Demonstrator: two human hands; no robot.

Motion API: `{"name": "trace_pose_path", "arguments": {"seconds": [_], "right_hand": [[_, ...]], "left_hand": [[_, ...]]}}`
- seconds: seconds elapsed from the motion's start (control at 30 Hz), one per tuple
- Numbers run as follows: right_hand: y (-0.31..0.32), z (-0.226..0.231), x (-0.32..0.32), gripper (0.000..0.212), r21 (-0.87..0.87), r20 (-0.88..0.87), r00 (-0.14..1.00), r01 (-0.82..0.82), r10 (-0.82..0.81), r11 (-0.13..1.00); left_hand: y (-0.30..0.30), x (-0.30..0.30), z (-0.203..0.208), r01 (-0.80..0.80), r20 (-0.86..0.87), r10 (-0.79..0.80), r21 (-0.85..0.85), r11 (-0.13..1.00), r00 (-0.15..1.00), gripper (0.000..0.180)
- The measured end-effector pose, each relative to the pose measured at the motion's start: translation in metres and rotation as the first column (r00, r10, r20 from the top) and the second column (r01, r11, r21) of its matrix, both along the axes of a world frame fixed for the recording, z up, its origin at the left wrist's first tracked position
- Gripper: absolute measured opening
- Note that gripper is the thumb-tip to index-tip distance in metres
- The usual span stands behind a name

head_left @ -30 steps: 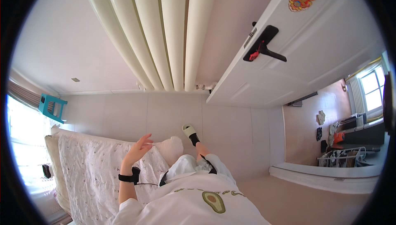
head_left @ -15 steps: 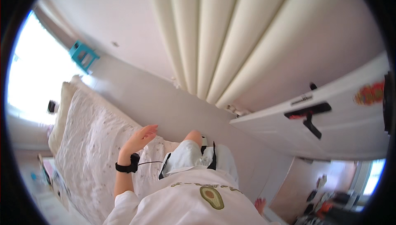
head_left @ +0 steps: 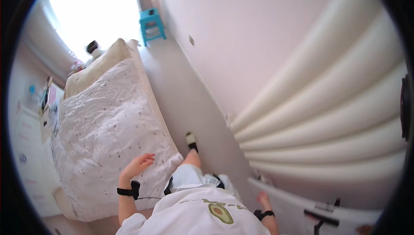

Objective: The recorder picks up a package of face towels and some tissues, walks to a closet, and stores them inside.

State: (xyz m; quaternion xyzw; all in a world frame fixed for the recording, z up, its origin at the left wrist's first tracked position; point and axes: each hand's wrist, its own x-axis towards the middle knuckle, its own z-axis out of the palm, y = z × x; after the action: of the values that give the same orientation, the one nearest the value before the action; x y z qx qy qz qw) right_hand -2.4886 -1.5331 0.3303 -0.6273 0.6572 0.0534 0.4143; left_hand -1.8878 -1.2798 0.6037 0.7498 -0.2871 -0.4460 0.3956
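Observation:
My left hand (head_left: 140, 165) hangs over the near corner of the bed, fingers apart and loosely bent, with nothing in it. Below it lies a white quilt (head_left: 108, 123) with small dark motifs. A black band with a small device (head_left: 134, 190) is strapped round that wrist, and a thin dark cable runs from it toward my waist. Low on the right, my right hand (head_left: 263, 198) is beside the edge of a white door (head_left: 297, 205); its fingers are too blurred to read. That wrist wears a black band (head_left: 264, 214) too.
Grey floor (head_left: 172, 79) runs between the bed and the pink wall (head_left: 241, 41). A blue stool (head_left: 152, 23) stands by the bright window. A cream pleated folding panel (head_left: 319, 105) fills the right side. The door carries a black handle (head_left: 321, 218). My slippered foot (head_left: 190, 140) is forward.
My view has swung left, so the bed, stool and window show more fully, while the panel and door have shifted right and down. My right hand has come further into view.

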Motion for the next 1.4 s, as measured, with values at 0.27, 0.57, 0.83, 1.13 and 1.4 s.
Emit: {"name": "trace_pose_path", "arguments": {"seconds": [0.27,0.57,0.83,1.13,1.4], "right_hand": [[-0.109,-0.014,0.307,0.036,0.237,0.189,0.784,-0.621,0.592,0.747],[-0.232,0.043,0.590,0.030,-0.119,0.394,0.576,-0.741,0.716,0.661],[-0.333,-0.058,0.621,0.025,0.431,0.170,0.827,-0.552,0.536,0.714],[-0.463,-0.066,0.798,0.018,0.253,0.207,0.944,-0.307,0.258,0.918],[-0.501,-0.047,1.044,0.025,-0.188,0.132,0.582,-0.780,0.803,0.596]], "left_hand": [[0.070,0.082,-0.089,-0.496,-0.006,0.496,-0.031,0.868,0.868,0.028],[0.000,0.121,-0.185,-0.476,0.161,0.467,0.017,0.879,0.869,0.039],[-0.054,0.216,-0.160,-0.429,0.093,0.420,0.146,0.891,0.903,0.042],[-0.168,0.369,-0.133,-0.677,0.095,0.671,0.048,0.735,0.735,0.035],[-0.274,0.530,-0.087,-0.577,0.171,0.577,-0.053,0.815,0.799,0.035]]}}
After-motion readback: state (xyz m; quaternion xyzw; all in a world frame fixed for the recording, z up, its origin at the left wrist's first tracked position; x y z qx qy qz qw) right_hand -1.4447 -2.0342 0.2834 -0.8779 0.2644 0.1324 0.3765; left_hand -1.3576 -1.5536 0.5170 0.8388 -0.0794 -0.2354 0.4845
